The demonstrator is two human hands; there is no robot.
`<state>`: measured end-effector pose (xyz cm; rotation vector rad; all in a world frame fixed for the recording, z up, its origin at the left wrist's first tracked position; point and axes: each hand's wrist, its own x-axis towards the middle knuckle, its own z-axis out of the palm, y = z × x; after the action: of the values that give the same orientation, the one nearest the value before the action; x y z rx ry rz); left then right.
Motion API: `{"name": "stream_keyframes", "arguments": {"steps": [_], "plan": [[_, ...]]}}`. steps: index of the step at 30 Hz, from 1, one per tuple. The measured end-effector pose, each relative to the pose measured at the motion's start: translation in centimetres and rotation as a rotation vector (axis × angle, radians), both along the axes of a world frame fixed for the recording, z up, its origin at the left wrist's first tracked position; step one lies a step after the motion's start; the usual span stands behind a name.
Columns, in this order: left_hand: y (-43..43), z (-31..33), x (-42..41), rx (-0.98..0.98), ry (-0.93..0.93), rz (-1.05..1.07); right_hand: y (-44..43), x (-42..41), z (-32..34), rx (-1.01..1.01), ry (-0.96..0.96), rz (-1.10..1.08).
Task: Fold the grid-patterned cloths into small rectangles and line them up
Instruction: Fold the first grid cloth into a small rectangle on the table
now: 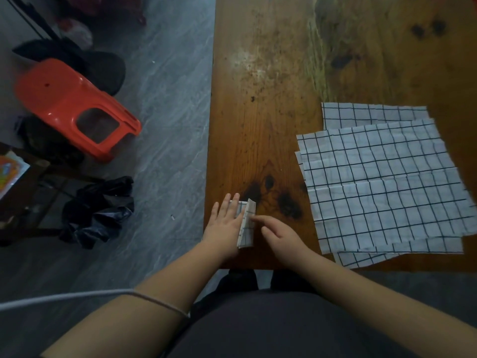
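A small folded grid-patterned cloth [247, 226] lies near the front left corner of the wooden table [260, 99]. My left hand [224, 223] lies flat on its left part, fingers spread and pressing down. My right hand [280, 235] is at the cloth's right edge, with fingertips touching the raised flap that stands partly upright. To the right, a stack of several unfolded white cloths with black grid lines [382, 182] lies flat, fanned slightly apart.
The table's left edge runs just beside my left hand, with grey floor below. An orange plastic stool [74, 107] lies tipped on the floor at left, with black bags [100, 210] near it. The table's far half is bare, stained wood.
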<state>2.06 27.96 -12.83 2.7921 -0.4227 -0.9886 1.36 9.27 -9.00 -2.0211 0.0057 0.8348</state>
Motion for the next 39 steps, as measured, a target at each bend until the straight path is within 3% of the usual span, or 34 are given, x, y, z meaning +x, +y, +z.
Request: {"name": "stream_keyframes", "arguments": {"steps": [7, 11, 15, 20, 24, 31, 39], "plan": [[3.6, 0.6, -1.5, -0.175, -0.065, 0.1, 0.8, -0.4, -0.8, -0.346, -0.41, 0.407], [5.4, 1.9, -2.6, -0.251, -0.082, 0.235, 1.1, -0.2, -1.3, -0.457, -0.507, 0.52], [5.0, 3.0, -2.7, -0.331, -0.023, 0.236, 1.4, 0.1, -1.4, -0.507, -0.526, 0.578], [2.1, 2.6, -1.3, -0.188, -0.15, 0.075, 1.5, 0.0, -1.6, -0.52, -0.525, 0.6], [1.6, 2.0, 0.4, -0.035, -0.075, 0.02, 1.5, 0.4, -1.7, -0.56, -0.503, 0.585], [2.3, 0.8, 0.9, -0.02, -0.034, -0.011, 1.0, 0.8, -2.8, -0.656, -0.442, 0.667], [3.0, -0.6, -0.1, 0.002, -0.148, -0.04, 0.4, 0.7, -2.5, -0.697, -0.442, 0.732]]}}
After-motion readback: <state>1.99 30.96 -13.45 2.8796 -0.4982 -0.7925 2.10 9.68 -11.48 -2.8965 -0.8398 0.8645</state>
